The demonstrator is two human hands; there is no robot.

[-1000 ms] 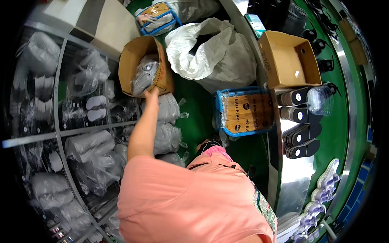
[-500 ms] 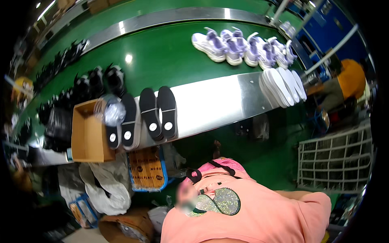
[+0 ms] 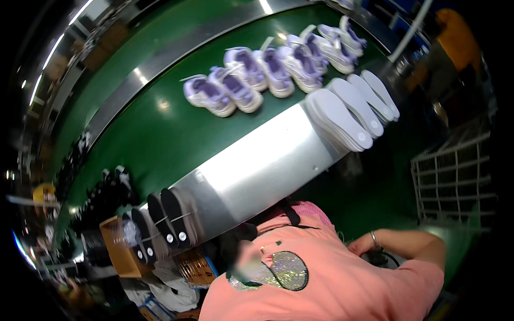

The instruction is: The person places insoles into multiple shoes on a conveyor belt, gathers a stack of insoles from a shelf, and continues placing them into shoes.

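Note:
My right hand (image 3: 362,244), with a bangle on its wrist, is down beside the right side of my peach shirt (image 3: 342,273). Its fingers are partly hidden, so what they touch does not show. My left hand is out of view. In front of me runs a metal ledge (image 3: 262,160). Stacks of white insoles (image 3: 340,119) lie on its right end. Black insoles (image 3: 176,214) with pale round stickers lie at its left end, beside a cardboard box (image 3: 120,254) holding a clear plastic item (image 3: 127,234).
White and lilac sneakers (image 3: 278,72) stand in a row on the green belt (image 3: 166,128) beyond the ledge; black shoes (image 3: 107,192) are farther left. A white wire rack (image 3: 452,176) stands at right. A person in orange (image 3: 458,40) is at far right.
My view has turned, tilting the ledge. My right hand has come into sight at my side. The lilac sneakers and black shoes have shifted left relative to the insoles; more sneakers show.

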